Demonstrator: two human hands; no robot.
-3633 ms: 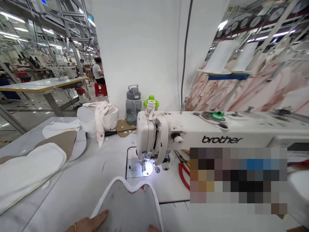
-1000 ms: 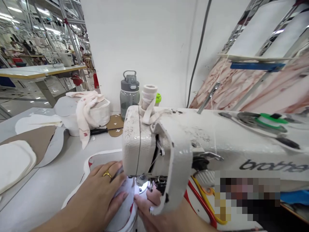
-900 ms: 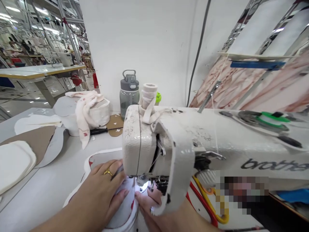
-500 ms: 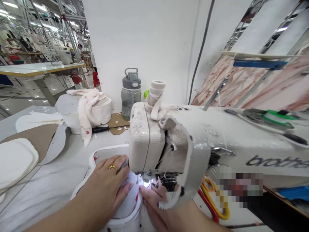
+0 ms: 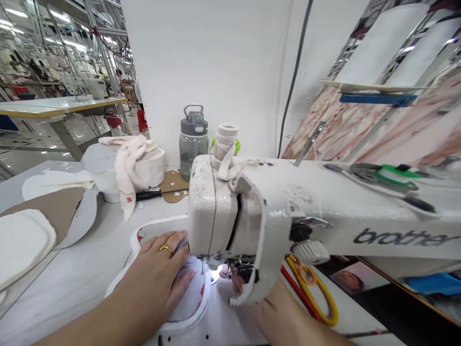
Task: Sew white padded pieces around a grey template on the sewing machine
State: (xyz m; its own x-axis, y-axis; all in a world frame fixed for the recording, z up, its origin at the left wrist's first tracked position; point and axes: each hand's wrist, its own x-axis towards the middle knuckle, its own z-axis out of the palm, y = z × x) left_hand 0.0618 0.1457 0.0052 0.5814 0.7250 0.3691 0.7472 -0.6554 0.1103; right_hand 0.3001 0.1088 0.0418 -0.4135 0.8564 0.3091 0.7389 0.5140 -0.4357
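Observation:
My left hand (image 5: 162, 271), a gold ring on one finger, lies flat with its fingers stretched over a grey-white fabric piece (image 5: 187, 307). The piece has a white bound edge and red patches, and sits beside the lit needle area (image 5: 215, 274) of a white sewing machine (image 5: 209, 206). To the right of the needle, my right hand (image 5: 273, 307) reaches in behind the machine's front guard. Its fingers are mostly hidden by the guard and the presser parts, so their grip does not show.
Yellow-and-red-handled scissors (image 5: 329, 298) lie right of my right wrist. Behind the machine stand a grey water bottle (image 5: 193, 149) and a roll of white binding (image 5: 226, 137). A screwdriver (image 5: 149, 194) and stacked cut pieces (image 5: 25, 245) are to the left.
My right hand has drawn away from the fabric's edge, rightward and behind the guard. My left hand stays flat on the piece. The view has shifted slightly.

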